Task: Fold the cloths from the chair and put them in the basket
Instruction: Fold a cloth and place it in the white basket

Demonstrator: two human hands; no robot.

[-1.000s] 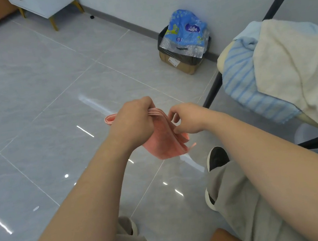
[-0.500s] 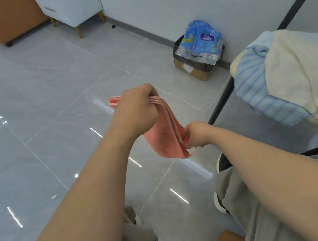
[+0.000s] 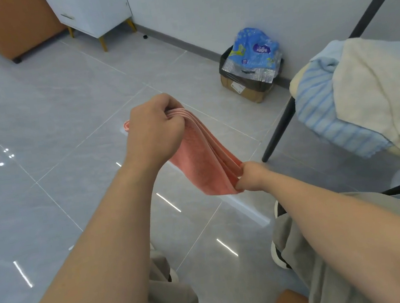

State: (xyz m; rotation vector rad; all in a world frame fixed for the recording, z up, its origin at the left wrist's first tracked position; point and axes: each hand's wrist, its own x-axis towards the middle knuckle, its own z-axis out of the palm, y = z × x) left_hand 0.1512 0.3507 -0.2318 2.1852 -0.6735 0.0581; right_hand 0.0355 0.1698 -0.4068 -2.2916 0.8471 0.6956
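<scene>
Holding a folded pink cloth point(image 3: 202, 161) up in the air over the floor point(image 3: 40, 119), the person has both bare arms stretched out in front. The left hand point(image 3: 153, 134) is the higher one. Its fingers point(image 3: 173, 108) are curled tight round the top end of the cloth, and a little pink bit pokes out on the far side of the fist.

From there the cloth hangs down at a slant to the right hand point(image 3: 249, 177), which is lower and nearer the chair point(image 3: 278, 127). The right hand's fingers point(image 3: 242, 171) pinch the bottom corner, where the layers come together. Several thin layers show along the edge of the cloth, stacked one on another.

The chair is off to the right, with a dark leg on the floor. Two more cloths lie heaped on it — a blue striped cloth point(image 3: 324, 112) underneath and a cream cloth point(image 3: 374, 96) on top. They are well apart from the pink one.

By the wall sits a cardboard box point(image 3: 244, 91) with a blue packet point(image 3: 254, 50) resting on top of it. Farther back stands a white cabinet point(image 3: 93, 9) on thin gold legs, and just beside it a big brown piece of furniture point(image 3: 5, 24).

The floor is shiny grey tile with bright spots of light on it. Below the arms you can see the person's tan trousers point(image 3: 305, 251) and a dark shoe point(image 3: 277, 257).
</scene>
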